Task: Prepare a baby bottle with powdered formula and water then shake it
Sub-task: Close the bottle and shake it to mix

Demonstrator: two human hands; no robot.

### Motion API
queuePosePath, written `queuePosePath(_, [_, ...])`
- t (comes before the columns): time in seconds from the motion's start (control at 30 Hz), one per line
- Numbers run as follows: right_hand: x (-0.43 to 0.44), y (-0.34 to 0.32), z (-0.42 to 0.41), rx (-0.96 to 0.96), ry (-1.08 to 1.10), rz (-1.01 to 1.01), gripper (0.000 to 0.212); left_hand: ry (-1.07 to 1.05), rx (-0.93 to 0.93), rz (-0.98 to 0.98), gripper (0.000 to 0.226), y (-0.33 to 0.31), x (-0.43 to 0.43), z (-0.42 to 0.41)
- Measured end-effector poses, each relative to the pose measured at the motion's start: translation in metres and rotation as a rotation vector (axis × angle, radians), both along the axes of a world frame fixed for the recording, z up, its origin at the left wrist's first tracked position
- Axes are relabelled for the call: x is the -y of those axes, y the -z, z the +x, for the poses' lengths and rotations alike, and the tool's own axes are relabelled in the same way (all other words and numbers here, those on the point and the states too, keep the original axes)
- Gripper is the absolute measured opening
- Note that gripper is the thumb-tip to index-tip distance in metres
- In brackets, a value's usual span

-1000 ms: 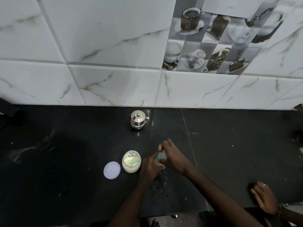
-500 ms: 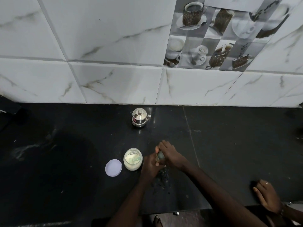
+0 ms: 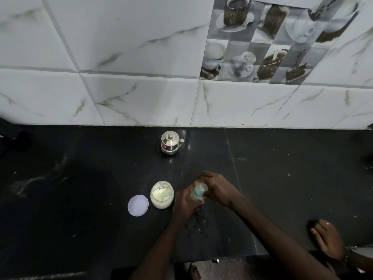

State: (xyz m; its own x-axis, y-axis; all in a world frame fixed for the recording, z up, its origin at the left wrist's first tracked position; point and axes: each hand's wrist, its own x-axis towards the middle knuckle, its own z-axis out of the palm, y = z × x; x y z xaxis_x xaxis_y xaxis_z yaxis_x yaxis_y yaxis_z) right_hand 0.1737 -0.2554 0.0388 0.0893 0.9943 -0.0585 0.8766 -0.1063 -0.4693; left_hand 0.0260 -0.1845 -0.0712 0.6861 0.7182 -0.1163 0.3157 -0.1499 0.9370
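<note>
We see the baby bottle (image 3: pixel 198 191) standing on the black countertop (image 3: pixel 282 178), near its front edge and just right of the formula jar. Its blue-green top faces up at us. The left hand (image 3: pixel 184 203) wraps around the bottle's body from the left side, fingers closed on it. The right hand (image 3: pixel 217 188) closes over the bottle's top from the right and behind, fingers curled around the cap area. Just beside the left hand stands the open jar of powdered formula (image 3: pixel 162 195), pale powder visible inside. Its round white lid (image 3: pixel 138 205) lies flat on the counter, just left of the jar. Dark specks are scattered on the counter in front of the bottle. Further back, near the marbled white wall tiles (image 3: pixel 121 57), sits a small lidded steel pot (image 3: pixel 170 143). At the lower right, another person's hand (image 3: pixel 328 237) with a ring rests on the counter's edge.
</note>
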Motion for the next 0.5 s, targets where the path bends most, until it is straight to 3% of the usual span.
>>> queuePosePath(0.27, [0.009,0.007,-0.004,-0.086,0.074,0.043,0.035,-0.001,-0.028,-0.031,0.051,-0.001,0.001,-0.003])
queuePosePath(0.4, [0.021,0.016,-0.003,-0.094,0.152,-0.061,0.09,-0.017,-0.029,-0.045,0.057,-0.007,0.006,-0.003])
queuePosePath(0.5, [0.032,0.022,-0.013,-0.238,0.299,-0.138,0.106,-0.051,-0.013,-0.078,0.078,-0.005,0.008,-0.002])
